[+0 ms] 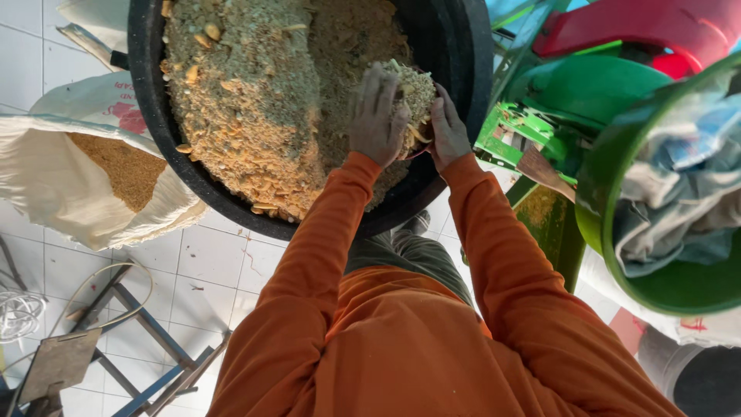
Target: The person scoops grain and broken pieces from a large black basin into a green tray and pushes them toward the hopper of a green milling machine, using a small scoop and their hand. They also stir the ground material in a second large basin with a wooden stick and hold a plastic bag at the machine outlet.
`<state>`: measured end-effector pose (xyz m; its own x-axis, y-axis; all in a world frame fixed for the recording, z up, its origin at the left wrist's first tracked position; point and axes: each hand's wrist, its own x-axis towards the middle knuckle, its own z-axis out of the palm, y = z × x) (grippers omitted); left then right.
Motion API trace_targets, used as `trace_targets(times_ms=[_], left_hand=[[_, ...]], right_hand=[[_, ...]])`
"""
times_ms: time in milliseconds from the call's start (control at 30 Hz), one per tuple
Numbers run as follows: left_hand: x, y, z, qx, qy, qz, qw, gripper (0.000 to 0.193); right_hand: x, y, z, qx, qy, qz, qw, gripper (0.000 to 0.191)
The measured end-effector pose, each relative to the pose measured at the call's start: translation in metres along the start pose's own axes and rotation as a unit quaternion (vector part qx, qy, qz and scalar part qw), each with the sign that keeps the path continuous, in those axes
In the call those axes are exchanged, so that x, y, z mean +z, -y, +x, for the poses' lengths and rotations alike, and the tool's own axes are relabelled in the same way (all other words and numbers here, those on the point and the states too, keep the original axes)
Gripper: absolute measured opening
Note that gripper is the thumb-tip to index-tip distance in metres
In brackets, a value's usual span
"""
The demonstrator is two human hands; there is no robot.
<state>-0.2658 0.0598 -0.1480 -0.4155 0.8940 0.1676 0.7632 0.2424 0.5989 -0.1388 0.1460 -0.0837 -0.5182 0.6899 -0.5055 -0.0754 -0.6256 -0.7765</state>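
Low in the frame, orange sleeves (401,340) reaching up toward centre. Just above them, left hand (376,116) laid flat, fingers spread, pressing down on a heaped scoop of feed (413,93); right hand (448,130) cupped against the scoop's right side, fingers curled under it. Whether a bowl sits beneath the heap: cannot tell, only a thin reddish edge showing below. Heap held over the right part of a black tub (455,46), upper centre, filled with tan and greenish crumbly feed mix (255,100) with pale larger flakes along its left and lower edge. Left of the tub, an open white sack (54,185) holding brown grain (123,170), on white floor tiles (208,262). Lower left, a blue metal frame (154,340). At right, a green bucket (617,255) stuffed with crumpled bags; upper right, red and green plastic pieces (617,31).
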Motion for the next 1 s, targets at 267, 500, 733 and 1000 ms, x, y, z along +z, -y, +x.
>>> trace_targets(times_ms=[267, 500, 733, 1000], left_hand=[[-0.035, -0.058, -0.031, 0.088, -0.023, -0.013, 0.996, 0.057], [-0.037, -0.140, -0.075, 0.095, -0.051, -0.091, 0.990, 0.040], [-0.021, -0.210, -0.101, 0.112, -0.021, -0.104, 0.988, 0.023], [0.020, -0.258, -0.130, 0.178, 0.026, -0.204, 0.962, 0.018]], right_hand=[[-0.043, -0.002, -0.068, -0.024, 0.025, 0.068, 0.997, 0.065], [-0.091, 0.012, -0.158, -0.060, 0.015, 0.105, 0.993, 0.066], [-0.143, 0.010, -0.228, -0.059, -0.060, 0.149, 0.985, 0.067], [-0.193, -0.005, -0.291, -0.102, -0.038, 0.185, 0.977, 0.062]])
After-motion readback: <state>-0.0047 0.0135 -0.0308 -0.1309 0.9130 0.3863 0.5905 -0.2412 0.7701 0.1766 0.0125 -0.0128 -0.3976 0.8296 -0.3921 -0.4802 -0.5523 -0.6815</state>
